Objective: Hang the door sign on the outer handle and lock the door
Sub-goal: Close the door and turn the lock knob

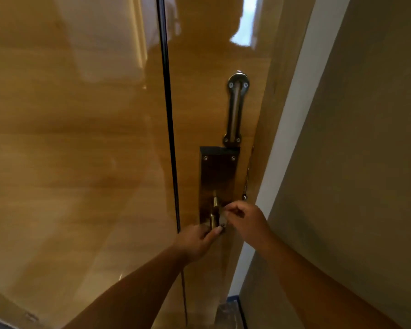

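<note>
A steel pull handle (235, 110) is fixed upright on the glossy wooden door (81, 162). Directly below it sits a dark rectangular panel (220, 176) with two screws near its top; I cannot tell if this is the door sign. A brass padlock (214, 211) hangs at the panel's lower end. My left hand (195, 241) grips the padlock from below, thumb along its right side. My right hand (244, 219) pinches a small silvery piece (222, 219) against the padlock's right side; what that piece is stays blurred.
A thin chain (246, 184) hangs along the door's right edge. A black vertical seam (169, 115) splits the door surface. To the right run a white door frame (292, 138) and a beige wall (354, 162). Floor shows at the bottom (230, 312).
</note>
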A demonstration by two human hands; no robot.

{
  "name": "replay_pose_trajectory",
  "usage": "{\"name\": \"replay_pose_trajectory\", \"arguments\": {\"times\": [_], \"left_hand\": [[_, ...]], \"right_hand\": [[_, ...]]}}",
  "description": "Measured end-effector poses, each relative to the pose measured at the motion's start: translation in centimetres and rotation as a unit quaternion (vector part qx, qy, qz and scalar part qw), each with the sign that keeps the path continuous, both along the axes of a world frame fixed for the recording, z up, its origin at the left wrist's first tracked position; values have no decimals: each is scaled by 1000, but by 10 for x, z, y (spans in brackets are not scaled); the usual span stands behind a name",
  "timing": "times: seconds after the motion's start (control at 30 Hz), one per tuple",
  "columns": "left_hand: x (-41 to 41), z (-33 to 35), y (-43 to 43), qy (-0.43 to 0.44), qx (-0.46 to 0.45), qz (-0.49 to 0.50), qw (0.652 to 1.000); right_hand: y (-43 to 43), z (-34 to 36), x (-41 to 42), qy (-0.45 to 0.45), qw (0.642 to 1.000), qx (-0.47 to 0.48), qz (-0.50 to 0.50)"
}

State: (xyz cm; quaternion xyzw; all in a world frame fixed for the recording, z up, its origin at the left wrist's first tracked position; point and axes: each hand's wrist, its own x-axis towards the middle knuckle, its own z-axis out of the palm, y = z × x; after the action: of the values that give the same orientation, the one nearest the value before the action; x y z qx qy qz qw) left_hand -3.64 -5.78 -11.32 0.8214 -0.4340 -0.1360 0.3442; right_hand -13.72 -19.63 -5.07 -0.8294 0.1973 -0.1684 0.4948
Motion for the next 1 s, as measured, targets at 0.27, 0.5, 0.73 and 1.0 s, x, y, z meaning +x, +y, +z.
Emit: {"name": "replay_pose_trajectory", "arguments": {"times": [0.27,0.5,0.73,1.0], "left_hand": [[50,-11,-34,16,-63,-4,998],[85,-8,-58,-21,-23,15,999],[88,-11,-66,-32,-64,31,997],[90,-15,-66,-67,-142,10,988]], "right_hand": [[-19,-27,47,36,990,133,-29],[-32,-43,70,79,984,159,-18],[-43,-55,91,70,975,208,-31],[-32,-69,87,59,970,233,-27]]}}
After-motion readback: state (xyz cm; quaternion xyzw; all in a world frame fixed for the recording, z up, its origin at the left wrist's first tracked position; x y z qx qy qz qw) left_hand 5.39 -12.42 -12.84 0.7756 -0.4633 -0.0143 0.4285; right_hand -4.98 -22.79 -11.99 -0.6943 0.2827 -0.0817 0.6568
